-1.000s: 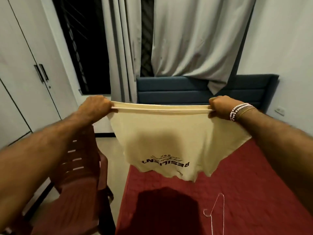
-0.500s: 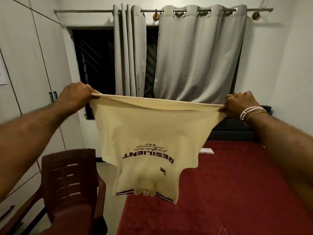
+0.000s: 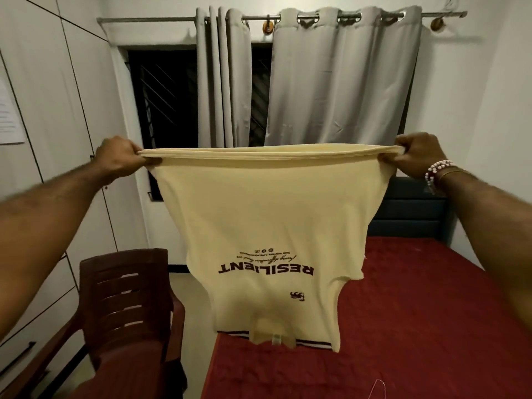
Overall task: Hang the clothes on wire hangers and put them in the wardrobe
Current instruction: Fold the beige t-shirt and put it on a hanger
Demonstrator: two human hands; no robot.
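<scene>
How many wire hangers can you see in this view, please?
1. The wire hanger lies on the red bed at the bottom edge, mostly cut off. Others may be hidden behind the cream T-shirt.

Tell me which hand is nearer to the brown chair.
Left. The left hand grips the shirt up above the chair; the right hand grips its other end, over the red bed.
</scene>
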